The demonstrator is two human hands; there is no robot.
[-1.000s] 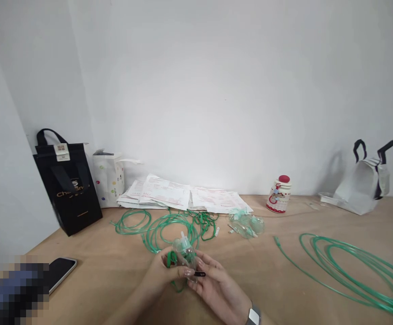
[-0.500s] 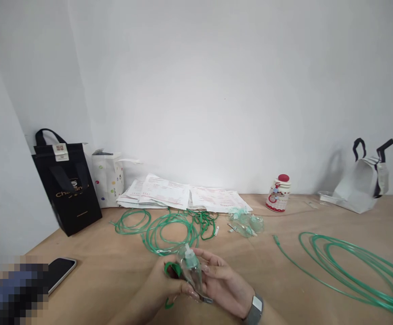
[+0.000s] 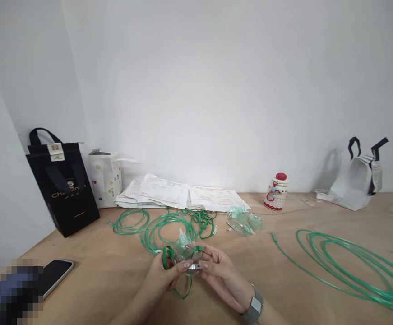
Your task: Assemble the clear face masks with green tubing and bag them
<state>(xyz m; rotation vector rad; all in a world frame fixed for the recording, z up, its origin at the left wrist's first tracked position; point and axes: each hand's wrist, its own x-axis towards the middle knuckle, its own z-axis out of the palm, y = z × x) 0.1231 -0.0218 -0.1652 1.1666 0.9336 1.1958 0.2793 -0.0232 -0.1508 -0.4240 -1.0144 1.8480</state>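
Observation:
A clear oxygen mask with a pale green connector is held between both hands, low in the middle of the view. My left hand grips its left side, thumb on the metal nose strip. On the other side my right hand, with a watch on the wrist, pinches the strip's right end between thumb and fingers. A green elastic strap loops below the mask and beside my left fingers. Beyond the hands lie coiled green tubing and a tangle of green straps.
More clear masks lie behind my right hand. A large tubing coil spreads at right. White printed packets line the wall, with a black bag, a bottle and a white bag. A phone lies at left.
The mask has turned so its metal strip faces me crosswise. My right fingers have closed onto the strip, and the strap now hangs in a loop below. The view has shifted slightly.

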